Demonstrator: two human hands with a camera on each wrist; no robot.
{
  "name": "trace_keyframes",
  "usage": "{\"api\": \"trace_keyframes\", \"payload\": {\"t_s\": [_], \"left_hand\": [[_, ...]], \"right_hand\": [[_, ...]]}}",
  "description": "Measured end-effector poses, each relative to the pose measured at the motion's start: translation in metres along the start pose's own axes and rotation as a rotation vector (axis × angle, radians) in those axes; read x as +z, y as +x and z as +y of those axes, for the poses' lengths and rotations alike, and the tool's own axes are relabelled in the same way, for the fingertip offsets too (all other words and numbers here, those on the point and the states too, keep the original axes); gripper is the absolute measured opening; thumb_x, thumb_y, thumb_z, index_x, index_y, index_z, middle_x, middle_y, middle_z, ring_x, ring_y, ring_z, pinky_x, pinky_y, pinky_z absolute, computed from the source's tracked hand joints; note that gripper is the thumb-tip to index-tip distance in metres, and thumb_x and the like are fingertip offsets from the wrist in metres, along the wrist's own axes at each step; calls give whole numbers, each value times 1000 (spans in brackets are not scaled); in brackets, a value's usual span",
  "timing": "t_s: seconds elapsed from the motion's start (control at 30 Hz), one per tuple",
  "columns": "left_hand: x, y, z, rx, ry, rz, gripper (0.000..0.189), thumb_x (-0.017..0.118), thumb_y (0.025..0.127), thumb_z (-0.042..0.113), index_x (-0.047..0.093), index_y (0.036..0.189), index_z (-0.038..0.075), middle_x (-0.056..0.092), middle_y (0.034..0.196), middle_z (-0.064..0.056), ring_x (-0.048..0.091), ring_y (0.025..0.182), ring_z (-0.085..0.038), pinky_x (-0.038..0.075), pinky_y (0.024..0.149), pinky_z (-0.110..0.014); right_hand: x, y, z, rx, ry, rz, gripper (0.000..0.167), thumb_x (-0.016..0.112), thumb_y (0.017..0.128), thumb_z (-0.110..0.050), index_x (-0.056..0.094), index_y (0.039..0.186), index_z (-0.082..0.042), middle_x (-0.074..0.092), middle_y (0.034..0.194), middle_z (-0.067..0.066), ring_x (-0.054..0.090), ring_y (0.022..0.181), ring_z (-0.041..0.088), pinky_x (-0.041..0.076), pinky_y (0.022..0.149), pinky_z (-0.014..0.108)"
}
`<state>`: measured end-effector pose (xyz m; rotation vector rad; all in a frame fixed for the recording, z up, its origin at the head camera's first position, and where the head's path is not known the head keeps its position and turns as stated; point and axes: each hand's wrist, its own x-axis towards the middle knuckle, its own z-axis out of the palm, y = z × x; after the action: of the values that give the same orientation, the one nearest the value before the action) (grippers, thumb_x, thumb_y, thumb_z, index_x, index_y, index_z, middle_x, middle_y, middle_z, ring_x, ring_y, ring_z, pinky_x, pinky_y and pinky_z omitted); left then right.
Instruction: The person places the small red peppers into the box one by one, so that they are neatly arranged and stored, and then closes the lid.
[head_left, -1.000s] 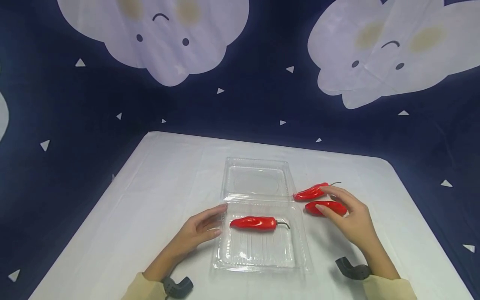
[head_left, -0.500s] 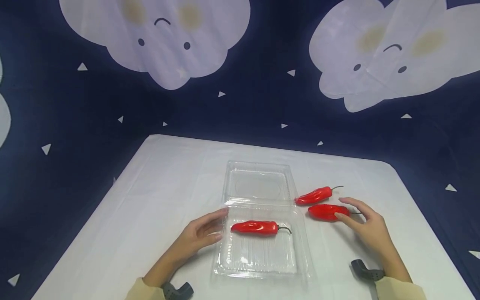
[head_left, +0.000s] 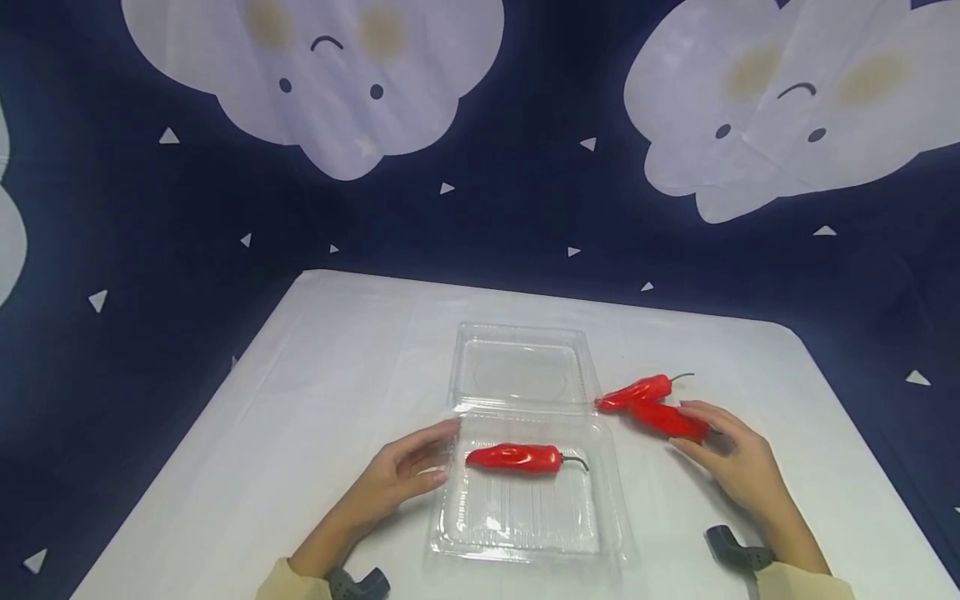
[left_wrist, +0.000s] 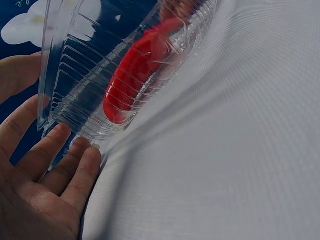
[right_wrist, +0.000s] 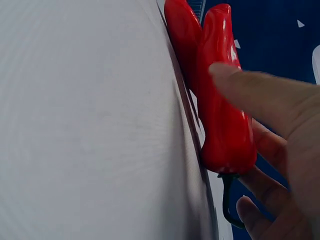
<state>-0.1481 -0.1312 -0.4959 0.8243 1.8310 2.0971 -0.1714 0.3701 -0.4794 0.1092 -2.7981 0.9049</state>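
A clear plastic clamshell box [head_left: 465,533] lies open on the table. One red chili pepper [head_left: 517,458] sits in its base, stem to the right; the left wrist view shows this red chili pepper [left_wrist: 127,80] through the ribbed wall. My left hand [head_left: 397,475] rests with loosely extended fingertips against the box's left edge. Beside the box on the right, my right hand [head_left: 735,454] pinches a second red chili pepper [head_left: 663,418] near its stem end, thumb [right_wrist: 255,90] across it, fingers behind. Its tip overlaps a third red chili pepper [head_left: 637,393].
The box's hinged lid [head_left: 521,371] lies flat behind the base. A white cloth covers the table [head_left: 337,350], and a dark blue curtain [head_left: 510,217] with clouds hangs beyond its back edge. Dark curved devices sit at both wrists.
My right hand moved right to the second pepper's stem end. That pepper has turned, its tip swinging back towards the third pepper. My left hand has stayed at the box.
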Motion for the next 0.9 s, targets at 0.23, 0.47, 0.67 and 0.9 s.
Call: {"api": "trace_keyframes", "payload": {"t_s": [0.23,0.47,0.67,0.9], "left_hand": [[1,0,0,-2,16,-1,59,65,96,-2,44,151,-4,36,160,-25,37,141,-50,43,114,-39],[0,1,1,-3,22,2,59,66,96,-2,44,151,-1,36,160,-24,37,142,-49,42,114,-39],[-1,1,1,-1,27,-1,59,66,96,-2,45,151,-1,37,160,-23,36,142,-48,42,114,-41],[-1,0,1,-12,23,-2,59,65,97,-1,43,151,-2,34,160,-26,36,144,-46,42,115,-40]], "right_hand": [[3,-1,4,-48,-47,16,59,89,77,-11,69,132,-16,65,135,16,54,128,45,46,98,68],[5,-1,2,-69,-77,52,60,91,74,-11,71,130,-20,67,133,10,59,125,40,50,106,43],[2,-2,-3,-31,-66,61,57,90,79,-18,70,132,-18,67,133,11,60,123,39,55,99,46],[-4,-2,-33,-75,-25,117,52,88,82,-27,71,130,-22,69,129,8,62,115,21,48,83,12]]}}
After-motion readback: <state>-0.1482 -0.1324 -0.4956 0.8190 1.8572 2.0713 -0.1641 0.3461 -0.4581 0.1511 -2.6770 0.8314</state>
